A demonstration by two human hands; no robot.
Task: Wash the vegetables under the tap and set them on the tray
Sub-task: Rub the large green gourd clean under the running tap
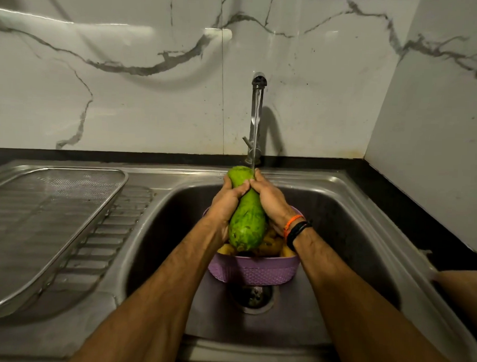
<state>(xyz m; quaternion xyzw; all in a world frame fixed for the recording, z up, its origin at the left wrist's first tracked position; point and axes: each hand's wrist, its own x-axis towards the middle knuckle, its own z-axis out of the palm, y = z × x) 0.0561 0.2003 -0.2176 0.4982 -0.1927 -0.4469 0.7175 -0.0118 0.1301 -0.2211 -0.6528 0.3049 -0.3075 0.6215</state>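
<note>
Centre frame: both hands, left (225, 199) and right (269, 201), wrapped around bottle gourd (247, 222) under tap (258, 83) stream; wet skin might slip, dropping into lilac basket (255, 269) below; mesh tray (38, 227) sat left

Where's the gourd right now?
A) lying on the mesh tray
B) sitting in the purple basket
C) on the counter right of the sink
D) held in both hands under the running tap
D: both the left hand and right hand grip the gourd over the sink, with the tap stream hitting its top.
</note>
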